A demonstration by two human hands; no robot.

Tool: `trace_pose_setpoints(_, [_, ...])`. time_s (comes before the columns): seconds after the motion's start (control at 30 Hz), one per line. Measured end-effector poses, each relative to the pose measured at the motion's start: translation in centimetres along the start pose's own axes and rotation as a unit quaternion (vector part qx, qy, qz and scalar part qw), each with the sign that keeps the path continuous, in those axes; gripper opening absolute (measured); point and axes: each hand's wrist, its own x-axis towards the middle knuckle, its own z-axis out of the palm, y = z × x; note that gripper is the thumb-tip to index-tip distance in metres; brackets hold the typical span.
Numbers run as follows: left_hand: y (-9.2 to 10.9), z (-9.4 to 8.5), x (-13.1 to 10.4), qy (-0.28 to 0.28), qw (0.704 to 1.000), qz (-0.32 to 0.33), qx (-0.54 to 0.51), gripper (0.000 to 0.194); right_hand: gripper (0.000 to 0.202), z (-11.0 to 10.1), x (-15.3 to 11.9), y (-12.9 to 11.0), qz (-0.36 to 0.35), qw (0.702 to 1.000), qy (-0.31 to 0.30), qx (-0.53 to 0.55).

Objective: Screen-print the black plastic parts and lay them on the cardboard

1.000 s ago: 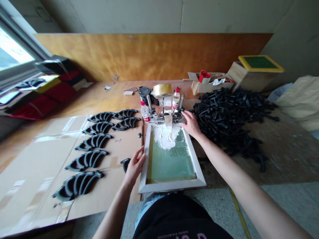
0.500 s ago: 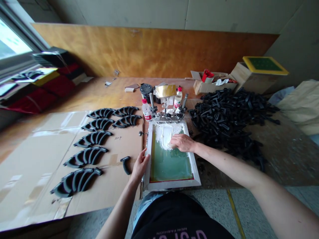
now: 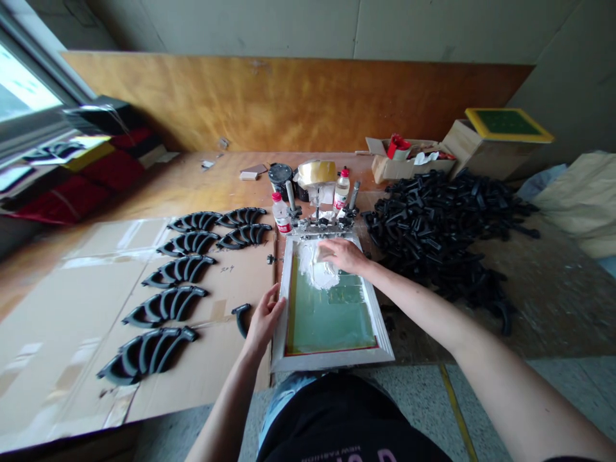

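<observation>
A screen-printing frame [image 3: 386, 351] with a pale metal rim and a green mesh stands in front of me. White ink [image 3: 308, 266] is spread thickly over the far part of its mesh. My right hand [image 3: 345, 255] is closed on a small light-coloured squeegee [image 3: 323, 255] at the ink, near the frame's far end; the fingers partly hide it. My left hand [image 3: 267, 313] grips the frame's left rim, thumb and fingers at the edge. Left of that hand, a single curved black plastic handle [image 3: 240, 316] lies on the cardboard [image 3: 187, 378], partly hidden by the hand.
Several rows of black handles [image 3: 161, 353] lie on the cardboard at left. A large heap of black parts [image 3: 428, 218] is on the right. Behind the clamp hinge [image 3: 322, 224] stand two red-capped bottles [image 3: 280, 212] and a dark tub [image 3: 280, 174]. An open carton [image 3: 409, 168] sits farther back.
My right hand has moved away from me, toward the frame's far end, with the squeegee. The frame's near end appears slightly raised, and my left hand has shifted a little left with it.
</observation>
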Motion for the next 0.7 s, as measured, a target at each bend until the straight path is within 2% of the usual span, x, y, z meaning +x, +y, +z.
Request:
trace_pose_setpoints(0.1, [2.4,-0.7,-0.7,-0.019,1.000,0.012,-0.021,0.083,0.059,-1.9,3.6,1.5,0.062,0.997,0.047,-0.010])
trace_pose_setpoints(0.17, [4.5,-1.0,-1.1,-0.017,0.999,0.040,-0.025,0.070,0.053,-3.5,4.3,3.1,0.096,0.991,0.088,-0.031])
trace_pose_setpoints(0.23, [7.0,-1.1,-1.0,-0.011,0.997,0.071,-0.038,0.064,0.038,-4.9,3.1,5.1,0.152,0.977,0.143,-0.042])
trace_pose_setpoints(0.3, [9.5,-0.8,-0.4,-0.008,0.990,0.117,-0.081,0.062,0.025,-5.3,0.7,6.8,0.238,0.955,0.175,-0.036])
trace_pose_setpoints(0.37, [11.7,-0.2,0.6,-0.010,0.979,0.156,-0.132,0.056,0.020,-4.3,-2.1,7.7,0.296,0.942,0.156,-0.019])
trace_pose_setpoints(0.4, [12.6,0.1,1.1,-0.007,0.974,0.164,-0.153,0.054,0.019,-3.3,-3.3,7.8,0.297,0.946,0.128,-0.007])
trace_pose_setpoints(0.47, [13.5,0.9,1.9,0.008,0.971,0.156,-0.183,0.051,0.025,-0.8,-5.1,7.0,0.233,0.971,0.056,0.008])
trace_pose_setpoints(0.53, [12.9,1.9,2.1,0.040,0.965,0.145,-0.213,0.051,0.036,1.6,-5.9,5.2,0.153,0.988,0.001,-0.010])
trace_pose_setpoints(0.57, [12.0,2.6,2.0,0.041,0.967,0.126,-0.219,0.053,0.036,2.5,-6.0,4.1,0.125,0.992,-0.014,-0.027])
trace_pose_setpoints(0.63, [9.1,4.3,1.1,-0.004,0.978,0.035,-0.205,0.056,0.020,3.9,-6.0,1.4,0.111,0.992,-0.005,-0.059])
trace_pose_setpoints(0.7, [5.6,5.9,-0.1,-0.082,0.977,-0.082,-0.178,0.058,0.010,4.8,-6.1,-1.7,0.108,0.991,0.028,-0.070])
